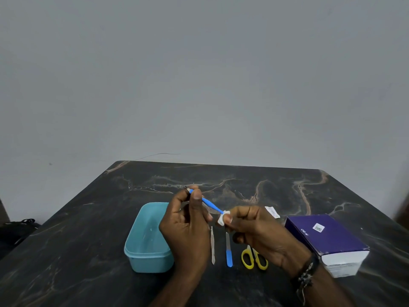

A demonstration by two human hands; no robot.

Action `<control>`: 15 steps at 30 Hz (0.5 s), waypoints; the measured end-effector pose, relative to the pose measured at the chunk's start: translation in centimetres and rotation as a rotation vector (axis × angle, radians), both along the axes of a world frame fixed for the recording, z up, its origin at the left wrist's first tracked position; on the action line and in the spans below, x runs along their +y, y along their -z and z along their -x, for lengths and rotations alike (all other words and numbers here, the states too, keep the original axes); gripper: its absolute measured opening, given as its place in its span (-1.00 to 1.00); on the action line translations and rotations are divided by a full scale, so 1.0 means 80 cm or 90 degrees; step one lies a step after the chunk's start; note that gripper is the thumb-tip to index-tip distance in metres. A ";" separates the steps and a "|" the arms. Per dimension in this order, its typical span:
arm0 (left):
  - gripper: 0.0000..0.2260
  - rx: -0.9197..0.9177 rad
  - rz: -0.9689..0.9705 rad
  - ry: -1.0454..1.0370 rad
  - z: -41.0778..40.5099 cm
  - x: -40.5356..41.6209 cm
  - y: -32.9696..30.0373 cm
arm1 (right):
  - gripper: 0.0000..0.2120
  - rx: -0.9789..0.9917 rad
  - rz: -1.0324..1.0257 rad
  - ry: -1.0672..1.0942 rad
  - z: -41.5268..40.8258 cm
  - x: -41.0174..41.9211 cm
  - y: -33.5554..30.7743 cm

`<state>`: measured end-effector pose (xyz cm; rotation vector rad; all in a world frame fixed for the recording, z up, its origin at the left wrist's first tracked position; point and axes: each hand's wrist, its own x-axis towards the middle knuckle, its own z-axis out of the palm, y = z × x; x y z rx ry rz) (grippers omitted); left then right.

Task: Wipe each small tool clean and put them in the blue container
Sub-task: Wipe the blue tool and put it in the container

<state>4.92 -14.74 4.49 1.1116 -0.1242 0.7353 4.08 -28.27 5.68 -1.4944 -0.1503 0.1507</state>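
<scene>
Blue pick (209,202): light, stiff, slim (likely slippery). Left hand (188,227) pinches its far end; right hand (254,227) pinches wipe (222,219) round the tip, right of the container (148,240).

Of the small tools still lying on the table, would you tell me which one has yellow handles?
The scissors, rightmost of the three on the table. The metal tool beside them is plain silver, and the file between has a blue handle.

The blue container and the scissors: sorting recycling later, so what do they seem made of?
Blue container: apparently plastic, smooth semi-matte teal walls, moulded rim. Scissors: glossy yellow handles, probably plastic; blades hidden behind the right hand, so unknown.
</scene>
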 end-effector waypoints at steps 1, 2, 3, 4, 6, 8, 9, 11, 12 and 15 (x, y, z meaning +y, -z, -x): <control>-0.90 -0.002 -0.009 -0.017 -0.001 0.000 0.001 | -0.84 0.004 0.015 -0.010 0.001 0.000 0.000; -0.90 -0.005 -0.017 -0.036 -0.002 0.001 0.001 | -0.81 0.005 0.029 -0.016 0.001 0.000 0.000; -0.90 -0.008 -0.025 -0.054 -0.003 0.001 0.002 | -0.79 0.006 0.041 -0.018 0.002 0.000 -0.001; -0.90 -0.010 -0.035 -0.068 -0.004 0.002 0.002 | -0.79 0.004 0.047 -0.015 0.002 0.000 -0.001; -0.87 -0.005 -0.065 -0.086 -0.006 0.002 0.005 | -0.81 -0.004 0.048 -0.009 0.002 -0.002 -0.002; -0.86 0.003 -0.084 -0.092 -0.008 0.002 0.007 | -0.85 -0.013 0.040 -0.008 0.003 -0.002 -0.003; -0.87 0.003 -0.086 -0.094 -0.008 0.002 0.007 | -0.87 -0.015 0.037 -0.011 0.003 -0.002 -0.003; -0.88 0.000 -0.079 -0.094 -0.006 0.002 0.005 | -0.88 -0.013 0.037 -0.019 0.003 -0.001 -0.003; -0.88 -0.002 -0.069 -0.091 -0.005 0.002 0.004 | -0.88 -0.012 0.044 -0.024 0.003 -0.001 -0.003; -0.86 0.002 -0.024 -0.071 -0.005 0.003 0.001 | -0.81 -0.010 0.073 -0.041 0.003 -0.002 -0.002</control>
